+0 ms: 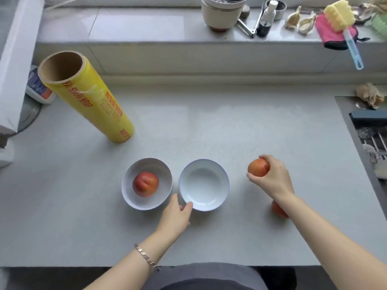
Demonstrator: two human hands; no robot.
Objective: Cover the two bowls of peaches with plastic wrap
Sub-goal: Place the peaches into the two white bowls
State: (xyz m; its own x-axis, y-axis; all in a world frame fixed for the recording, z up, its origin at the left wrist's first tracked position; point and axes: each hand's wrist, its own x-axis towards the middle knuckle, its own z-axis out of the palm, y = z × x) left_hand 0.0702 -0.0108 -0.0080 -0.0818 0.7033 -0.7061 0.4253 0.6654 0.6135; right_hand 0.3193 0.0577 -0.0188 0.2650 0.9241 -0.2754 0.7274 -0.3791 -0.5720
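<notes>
Your left forearm, with a bracelet (147, 257) at the wrist, reaches in from the near edge of the counter (209, 122), and your left hand (177, 214) rests loosely open with its fingertips touching the near-left rim of the empty bowl (204, 185), gripping nothing. Take that empty bowl as your landmark: just to its left, almost rim to rim, sits the second bowl (147, 183), holding one peach (145, 184). To the right of the empty bowl, well clear of it, your right hand (272, 178) is closed around a second peach (258, 167), fingers wrapped over its top and side. A third peach (279, 209) lies on the counter further right and nearer you, partly hidden under your right forearm. Far beyond the empty bowl and to the left stands the yellow plastic wrap roll (88, 97) on end, its cardboard core open at the top. Neither bowl has any wrap over it.
</notes>
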